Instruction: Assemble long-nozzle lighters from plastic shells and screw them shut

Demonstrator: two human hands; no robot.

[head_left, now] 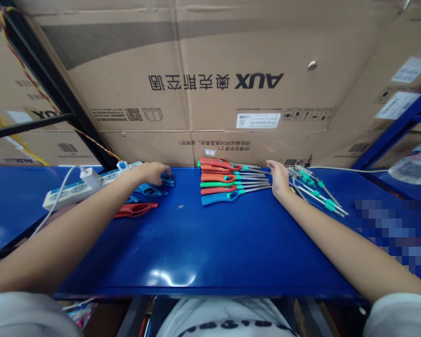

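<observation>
At the left of the blue table, my left hand (156, 173) bends its fingers down over a blue lighter handle (167, 180) and closes on it; the hand partly hides the contact. More blue handles (149, 189) and a red handle (136, 209) lie just below that hand. My right hand (279, 179) stands on edge beside the metal tips of a stack of finished-looking long-neck lighters (219, 178), its fingers stretched out and no object visible in them. Those lighters have red, orange, green and blue handles. Right of this hand lie loose metal lighter rods (319, 192) with green collars.
A white power strip (77, 191) with a plugged-in charger and cable sits at the left. Small metal bits (180, 206) lie mid-table. Behind the table stands a large cardboard panel (210, 107). A clear plastic container (412, 161) is at the far right.
</observation>
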